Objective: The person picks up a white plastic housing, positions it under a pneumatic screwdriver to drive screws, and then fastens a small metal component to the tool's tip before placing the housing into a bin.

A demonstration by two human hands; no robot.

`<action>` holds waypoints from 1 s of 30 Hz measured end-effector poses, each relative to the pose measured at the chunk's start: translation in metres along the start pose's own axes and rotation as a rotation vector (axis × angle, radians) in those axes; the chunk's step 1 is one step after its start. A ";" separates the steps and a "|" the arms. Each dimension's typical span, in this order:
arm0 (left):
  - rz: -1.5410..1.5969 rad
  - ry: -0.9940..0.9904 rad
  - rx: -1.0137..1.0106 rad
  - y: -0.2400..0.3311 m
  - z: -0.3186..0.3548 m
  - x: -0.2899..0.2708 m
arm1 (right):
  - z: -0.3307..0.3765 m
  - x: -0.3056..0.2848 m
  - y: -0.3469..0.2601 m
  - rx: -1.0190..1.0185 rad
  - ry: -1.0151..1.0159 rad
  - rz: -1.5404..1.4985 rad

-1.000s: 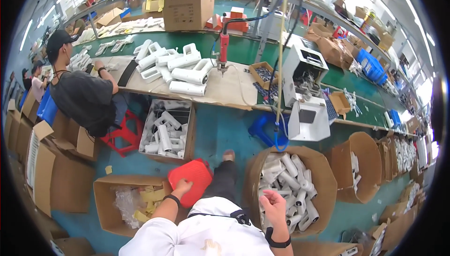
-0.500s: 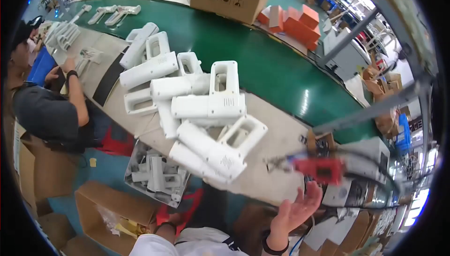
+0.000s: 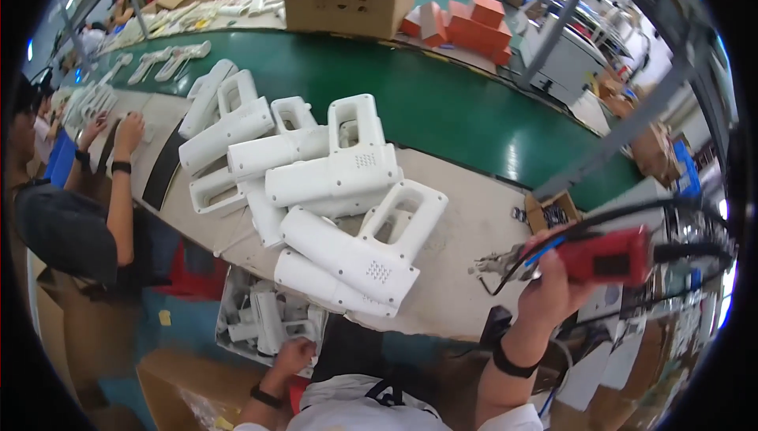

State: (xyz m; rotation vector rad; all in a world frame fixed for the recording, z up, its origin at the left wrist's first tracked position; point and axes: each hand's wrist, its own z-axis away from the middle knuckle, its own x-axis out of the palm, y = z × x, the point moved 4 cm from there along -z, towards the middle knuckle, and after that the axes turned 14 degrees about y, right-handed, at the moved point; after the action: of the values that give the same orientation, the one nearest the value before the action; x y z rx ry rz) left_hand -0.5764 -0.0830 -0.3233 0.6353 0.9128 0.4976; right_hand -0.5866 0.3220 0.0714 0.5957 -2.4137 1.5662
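Note:
In my right hand (image 3: pixel 546 297) is a red power screwdriver (image 3: pixel 612 257). My fingers close round its front end, and its metal tip points left over the bench. My left hand (image 3: pixel 295 354) is low, at the near right corner of a bin (image 3: pixel 237 344) of white plastic parts. Its fingers are curled; what they hold, if anything, is hidden. On the bench ahead lies a pile of white gun-shaped plastic housings (image 3: pixel 332 174) with loop handles. The nearest housing (image 3: pixel 351 253) rests on another at the bench's front edge.
Black cables (image 3: pixel 687 251) run from the screwdriver to the right. A small carton (image 3: pixel 553 211) of small parts stands behind it. A green conveyor belt (image 3: pixel 466 135) runs beyond the bench (image 3: pixel 462 218). At the left a co-worker (image 3: pixel 71 214) works. A grey metal post (image 3: pixel 604 151) slants at the right.
My right hand has risen from an open, empty pose and closed round the screwdriver. My left hand has moved up to the bin's corner. The view has shifted slightly.

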 end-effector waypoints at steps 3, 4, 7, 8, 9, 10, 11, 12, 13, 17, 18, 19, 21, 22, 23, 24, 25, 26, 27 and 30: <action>0.372 0.302 0.185 0.107 0.007 -0.062 | -0.013 -0.016 -0.018 -0.001 0.051 -0.040; 0.364 0.441 0.357 0.146 0.016 -0.081 | -0.017 -0.019 -0.026 0.020 0.033 -0.015; 0.230 0.623 1.074 0.265 0.043 -0.129 | -0.020 -0.025 -0.051 -0.005 0.048 0.146; 0.043 0.656 1.165 0.300 0.048 -0.137 | -0.023 -0.033 -0.057 -0.045 0.061 0.166; -0.144 0.692 1.248 0.328 0.048 -0.140 | -0.023 -0.043 -0.067 -0.061 0.077 0.175; -0.354 0.678 1.234 0.350 0.037 -0.144 | -0.021 -0.050 -0.075 -0.037 0.106 0.177; -0.561 0.665 1.212 0.366 0.027 -0.144 | -0.022 -0.057 -0.082 -0.015 0.132 0.176; -0.543 0.658 1.235 0.374 0.013 -0.138 | -0.024 -0.071 -0.088 -0.028 0.134 0.199; -0.540 0.532 1.221 0.374 -0.010 -0.132 | -0.023 -0.080 -0.096 -0.045 0.145 0.200; -0.562 0.204 1.164 0.387 -0.021 -0.127 | -0.016 -0.111 -0.128 -0.010 0.162 0.211; -0.562 0.208 1.182 0.394 -0.012 -0.128 | -0.017 -0.118 -0.136 0.009 0.163 0.207; -0.562 0.229 1.267 0.402 0.001 -0.127 | -0.018 -0.125 -0.140 0.028 0.170 0.205; -0.562 0.253 1.361 0.426 0.023 -0.123 | -0.023 -0.137 -0.148 0.012 0.163 0.213; -0.515 0.263 1.434 0.448 0.038 -0.110 | -0.025 -0.144 -0.150 0.008 0.143 0.232; -0.464 0.271 1.506 0.471 0.050 -0.094 | -0.027 -0.149 -0.154 0.001 0.151 0.235; -0.481 0.227 1.543 0.494 0.054 -0.072 | -0.027 -0.153 -0.160 -0.014 0.178 0.195; -0.498 0.187 1.574 0.517 0.052 -0.044 | -0.028 -0.157 -0.161 -0.028 0.199 0.154; -0.509 0.224 1.679 0.537 0.043 -0.010 | -0.030 -0.169 -0.156 -0.069 0.161 0.197; -0.534 0.282 1.772 0.553 0.034 0.019 | -0.029 -0.171 -0.161 -0.068 0.146 0.178; -0.573 0.152 1.890 0.590 0.016 0.105 | -0.030 -0.180 -0.158 0.028 0.109 0.154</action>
State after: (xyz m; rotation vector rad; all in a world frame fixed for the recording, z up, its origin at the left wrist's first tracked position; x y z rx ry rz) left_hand -0.5832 0.3997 0.0315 1.9138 1.4949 -1.0756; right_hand -0.3577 0.3331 0.1458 0.3268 -2.4094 1.6482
